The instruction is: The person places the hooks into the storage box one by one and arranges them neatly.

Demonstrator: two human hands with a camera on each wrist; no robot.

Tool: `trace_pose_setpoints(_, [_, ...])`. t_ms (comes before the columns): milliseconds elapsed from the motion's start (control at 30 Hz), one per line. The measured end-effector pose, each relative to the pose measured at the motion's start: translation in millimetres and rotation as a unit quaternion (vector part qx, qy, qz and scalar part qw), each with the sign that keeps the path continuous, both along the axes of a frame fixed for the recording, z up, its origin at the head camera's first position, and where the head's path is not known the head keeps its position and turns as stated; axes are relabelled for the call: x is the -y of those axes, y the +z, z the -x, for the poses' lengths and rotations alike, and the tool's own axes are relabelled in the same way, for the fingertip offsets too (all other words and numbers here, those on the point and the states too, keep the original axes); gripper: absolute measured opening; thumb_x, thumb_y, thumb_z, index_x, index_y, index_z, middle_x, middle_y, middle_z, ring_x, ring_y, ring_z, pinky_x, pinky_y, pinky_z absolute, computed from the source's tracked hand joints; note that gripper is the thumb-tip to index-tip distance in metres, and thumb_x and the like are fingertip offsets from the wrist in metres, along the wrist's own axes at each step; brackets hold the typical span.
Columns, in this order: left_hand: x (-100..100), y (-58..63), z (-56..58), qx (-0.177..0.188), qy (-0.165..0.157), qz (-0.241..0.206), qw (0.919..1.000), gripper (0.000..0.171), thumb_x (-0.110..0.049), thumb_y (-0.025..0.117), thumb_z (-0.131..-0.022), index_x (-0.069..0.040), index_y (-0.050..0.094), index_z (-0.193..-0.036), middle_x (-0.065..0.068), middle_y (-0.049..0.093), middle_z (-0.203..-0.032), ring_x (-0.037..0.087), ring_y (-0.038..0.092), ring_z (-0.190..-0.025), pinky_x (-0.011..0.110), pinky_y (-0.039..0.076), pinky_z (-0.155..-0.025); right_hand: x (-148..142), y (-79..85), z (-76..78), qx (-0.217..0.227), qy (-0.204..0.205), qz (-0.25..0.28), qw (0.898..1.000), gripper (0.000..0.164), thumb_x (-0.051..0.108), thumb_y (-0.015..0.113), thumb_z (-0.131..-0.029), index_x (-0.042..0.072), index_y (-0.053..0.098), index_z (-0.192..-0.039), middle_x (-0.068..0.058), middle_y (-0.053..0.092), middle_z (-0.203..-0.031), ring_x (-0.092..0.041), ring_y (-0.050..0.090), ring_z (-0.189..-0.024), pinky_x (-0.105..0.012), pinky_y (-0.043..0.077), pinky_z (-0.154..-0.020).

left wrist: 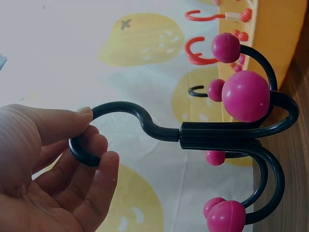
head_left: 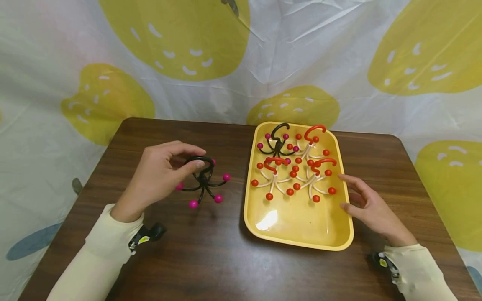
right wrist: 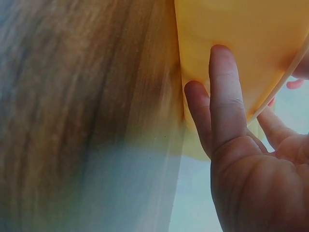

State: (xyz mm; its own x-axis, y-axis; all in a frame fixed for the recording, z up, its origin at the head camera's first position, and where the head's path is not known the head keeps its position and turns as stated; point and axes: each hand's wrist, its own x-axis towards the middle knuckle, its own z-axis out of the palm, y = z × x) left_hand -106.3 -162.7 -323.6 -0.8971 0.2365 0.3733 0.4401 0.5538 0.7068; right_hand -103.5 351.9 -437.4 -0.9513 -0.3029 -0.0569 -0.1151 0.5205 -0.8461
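Note:
My left hand [head_left: 158, 175] pinches the curved top of a black multi-prong hanging hook [head_left: 203, 180] between thumb and fingers. Its curved prongs end in pink balls [left wrist: 246, 96] and hang over the table, left of a yellow tray [head_left: 290, 228]. In the tray's far half stand a black hook with pink balls [head_left: 278, 146] and three hooks with red tops, white prongs and red balls, one being the near-left hook [head_left: 275, 179]. At the tray's right side, my right hand [head_left: 376, 211] touches the wall with extended fingers [right wrist: 226, 96]; the thumb is by the rim.
A dark brown wooden table [head_left: 196, 259] carries the tray. Behind it hangs a white cloth [head_left: 211, 100] printed with yellow fruit shapes. The tray's near half shows its bare, shiny floor. Small cameras are strapped on both wrists, over pale sleeves [head_left: 94, 255].

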Motion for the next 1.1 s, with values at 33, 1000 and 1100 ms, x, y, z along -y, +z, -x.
trace_pose_setpoints(33, [-2, 1.1, 0.7, 0.002, -0.003, -0.003, 1.0, 0.018, -0.018, 0.084, -0.092, -0.018, 0.082, -0.11, -0.005, 0.08, -0.106, 0.005, 0.076, -0.083, 0.018, 0.061, -0.075, 0, 0.0, 0.0, 0.0, 0.0, 0.0, 1.0, 0.077, 0.001, 0.073, -0.095, 0.011, 0.037, -0.162, -0.026, 0.038, -0.163, -0.057, 0.051, -0.134, -0.018, 0.058, -0.087])
trace_pose_setpoints(1000, [-88, 9.7, 8.3, 0.031, -0.167, -0.076, 0.9826, 0.019, -0.009, 0.086, -0.089, -0.008, 0.082, -0.107, 0.0, 0.08, -0.099, 0.006, 0.075, -0.08, 0.025, 0.064, -0.073, -2, -0.8, -0.8, 0.009, -0.003, -0.001, 1.0, 0.077, 0.002, 0.073, -0.095, 0.012, 0.036, -0.163, -0.025, 0.035, -0.166, -0.059, 0.052, -0.135, -0.017, 0.056, -0.089])
trace_pose_setpoints(1100, [-96, 9.9, 7.7, 0.027, -0.178, -0.07, 0.981, 0.018, -0.01, 0.086, -0.089, -0.008, 0.082, -0.107, 0.001, 0.08, -0.1, 0.005, 0.074, -0.082, 0.024, 0.064, -0.074, -3, -0.3, -0.3, 0.01, -0.002, -0.001, 1.0, 0.078, 0.002, 0.073, -0.095, 0.012, 0.036, -0.163, -0.025, 0.034, -0.166, -0.059, 0.051, -0.136, -0.016, 0.056, -0.089])
